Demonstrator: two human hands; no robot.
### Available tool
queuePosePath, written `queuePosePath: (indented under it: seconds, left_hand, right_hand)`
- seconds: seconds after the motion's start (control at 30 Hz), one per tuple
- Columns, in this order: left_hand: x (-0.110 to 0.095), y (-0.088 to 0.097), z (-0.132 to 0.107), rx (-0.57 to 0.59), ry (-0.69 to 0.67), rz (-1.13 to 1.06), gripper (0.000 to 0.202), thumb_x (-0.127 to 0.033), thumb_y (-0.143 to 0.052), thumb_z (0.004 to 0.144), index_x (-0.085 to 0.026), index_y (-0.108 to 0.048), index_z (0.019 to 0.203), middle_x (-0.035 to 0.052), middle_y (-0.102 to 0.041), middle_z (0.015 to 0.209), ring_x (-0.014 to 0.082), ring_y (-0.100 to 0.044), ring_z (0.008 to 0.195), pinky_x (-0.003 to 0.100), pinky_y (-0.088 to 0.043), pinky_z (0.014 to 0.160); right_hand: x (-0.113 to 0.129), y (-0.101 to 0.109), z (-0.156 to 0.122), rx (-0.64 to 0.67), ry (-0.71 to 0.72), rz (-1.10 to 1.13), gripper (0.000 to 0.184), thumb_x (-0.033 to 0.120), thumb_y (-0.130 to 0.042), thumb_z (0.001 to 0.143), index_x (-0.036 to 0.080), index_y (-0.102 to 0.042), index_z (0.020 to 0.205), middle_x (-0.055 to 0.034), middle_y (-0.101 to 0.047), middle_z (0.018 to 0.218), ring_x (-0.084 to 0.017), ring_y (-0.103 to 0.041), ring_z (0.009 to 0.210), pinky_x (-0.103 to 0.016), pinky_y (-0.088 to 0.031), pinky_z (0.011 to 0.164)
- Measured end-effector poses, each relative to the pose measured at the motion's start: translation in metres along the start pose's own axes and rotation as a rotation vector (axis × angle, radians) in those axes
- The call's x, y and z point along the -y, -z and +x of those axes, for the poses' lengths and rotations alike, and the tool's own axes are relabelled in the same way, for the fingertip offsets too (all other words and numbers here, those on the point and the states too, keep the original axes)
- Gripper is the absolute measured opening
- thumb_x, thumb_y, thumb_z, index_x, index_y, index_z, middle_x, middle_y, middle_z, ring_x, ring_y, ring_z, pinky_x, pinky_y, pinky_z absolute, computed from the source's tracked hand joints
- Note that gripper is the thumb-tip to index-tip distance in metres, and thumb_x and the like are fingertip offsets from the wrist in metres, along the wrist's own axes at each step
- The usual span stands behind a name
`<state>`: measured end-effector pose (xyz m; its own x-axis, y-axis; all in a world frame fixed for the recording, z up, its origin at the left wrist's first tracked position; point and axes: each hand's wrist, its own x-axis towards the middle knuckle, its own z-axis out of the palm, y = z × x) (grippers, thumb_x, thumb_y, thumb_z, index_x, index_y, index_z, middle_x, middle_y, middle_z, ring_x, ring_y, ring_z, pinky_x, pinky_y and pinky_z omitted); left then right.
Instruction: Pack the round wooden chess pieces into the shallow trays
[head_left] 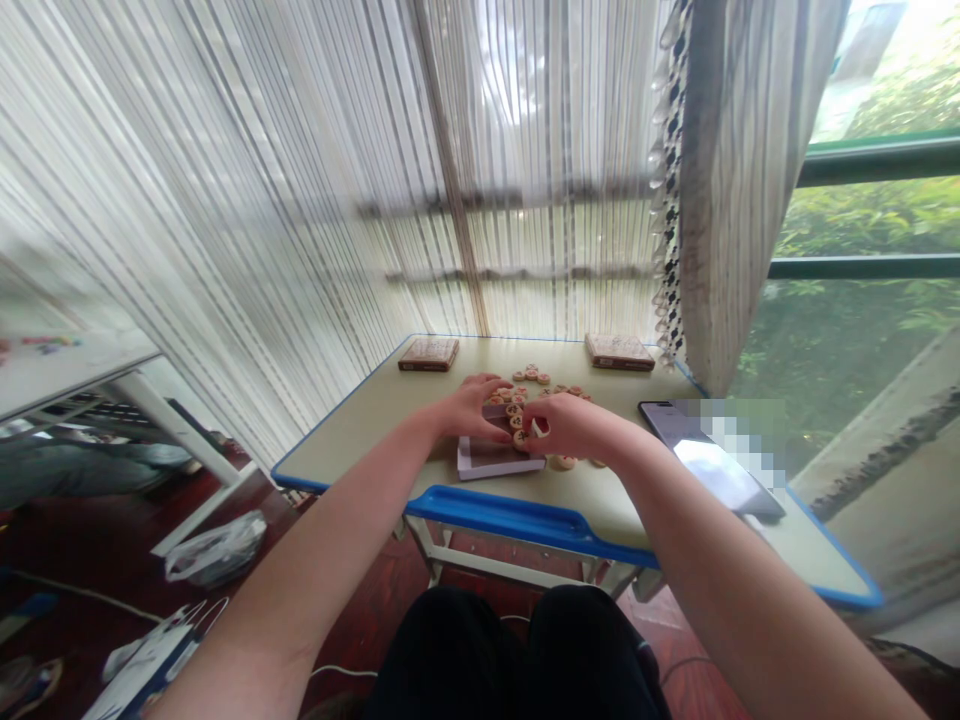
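Note:
Several round wooden Chinese chess pieces (514,422) form a short row over the right part of a shallow pale box (501,468). My right hand (564,422) has its fingers curled against this row from the right. On the other side, my left hand (471,408) reaches over the box, thumb and fingers apart. Its thumb comes close to the row; whether it touches cannot be made out. More loose pieces (531,374) lie beyond the hands, and another piece (562,462) sits under my right hand. Part of the box is hidden by my hands.
Two flat brown boxes (429,354) (619,352) lie at the table's far edge. A tablet-like device (705,455) rests on the right side. The pale table (352,420) has a blue rim. Plastic bags (216,545) are on the floor at left.

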<state>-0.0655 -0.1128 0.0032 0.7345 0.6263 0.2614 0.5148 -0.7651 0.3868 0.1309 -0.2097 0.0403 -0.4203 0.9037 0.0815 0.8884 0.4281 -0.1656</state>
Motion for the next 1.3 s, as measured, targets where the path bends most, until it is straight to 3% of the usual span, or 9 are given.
queuePosePath:
  seconds: [0.3,0.53,0.7,0.83,1.0,1.2,1.3]
  left_hand:
    - [-0.003,-0.002,0.001,0.014,0.004,0.061,0.087,-0.059,-0.071,0.051,-0.021,-0.049,0.125,0.0115,-0.042,0.131,0.0311,-0.034,0.125,0.042,-0.029,0.105]
    - [0.002,-0.005,0.003,0.018,0.028,0.065,0.088,-0.058,-0.072,0.049,-0.021,-0.048,0.126,0.0118,-0.041,0.132,0.0313,-0.034,0.124,0.043,-0.030,0.104]
    - [0.006,-0.003,0.008,0.007,0.019,-0.005,0.061,-0.038,-0.066,0.065,-0.020,-0.052,0.121,0.0094,-0.048,0.126,0.0267,-0.042,0.119,0.040,-0.032,0.103]
    - [0.006,-0.003,0.012,-0.003,0.006,-0.018,0.046,-0.024,-0.057,0.070,-0.017,-0.056,0.115,0.0091,-0.052,0.121,0.0229,-0.047,0.115,0.036,-0.034,0.103]
    - [0.007,-0.005,0.013,-0.007,-0.017,0.007,0.046,-0.028,-0.058,0.069,-0.017,-0.057,0.114,0.0109,-0.050,0.124,0.0236,-0.047,0.116,0.037,-0.034,0.103]
    - [0.006,-0.006,0.013,-0.012,0.017,0.016,0.047,-0.043,-0.060,0.070,-0.019,-0.060,0.110,0.0105,-0.051,0.124,0.0243,-0.048,0.115,0.038,-0.036,0.102]
    - [0.005,-0.006,0.014,-0.006,0.030,0.033,0.048,-0.047,-0.059,0.070,-0.020,-0.061,0.109,0.0104,-0.051,0.124,0.0252,-0.048,0.116,0.038,-0.035,0.102]
  right_hand:
    - [-0.002,0.008,-0.003,-0.017,-0.032,0.120,0.018,0.034,-0.057,0.071,0.022,-0.065,0.080,0.0000,-0.062,0.070,-0.012,-0.051,0.062,-0.022,-0.032,0.054]
    - [-0.014,0.007,0.000,-0.165,-0.130,0.156,0.017,0.030,-0.052,0.074,0.019,-0.065,0.078,-0.0019,-0.063,0.073,-0.011,-0.050,0.061,-0.022,-0.030,0.053]
    - [-0.037,-0.006,0.016,-0.282,-0.328,0.141,0.023,0.033,-0.050,0.075,0.021,-0.065,0.088,-0.0039,-0.065,0.080,-0.014,-0.053,0.067,-0.023,-0.032,0.055]
    - [-0.054,-0.024,0.033,-0.377,-0.405,0.062,0.031,0.029,-0.048,0.077,0.020,-0.062,0.102,-0.0074,-0.063,0.103,-0.019,-0.053,0.090,-0.026,-0.038,0.073]
    - [-0.060,-0.037,0.045,-0.351,-0.407,-0.005,0.037,0.030,-0.043,0.082,0.021,-0.059,0.114,-0.0071,-0.057,0.117,-0.023,-0.046,0.106,-0.031,-0.033,0.091]
    - [-0.060,-0.032,0.044,-0.376,-0.483,0.061,0.034,0.031,-0.040,0.084,0.018,-0.063,0.105,-0.0089,-0.061,0.111,-0.021,-0.049,0.104,-0.030,-0.033,0.091]
    - [-0.063,-0.026,0.041,-0.471,-0.554,0.118,0.034,0.030,-0.039,0.084,0.017,-0.064,0.103,-0.0093,-0.063,0.107,-0.021,-0.051,0.101,-0.029,-0.035,0.088]
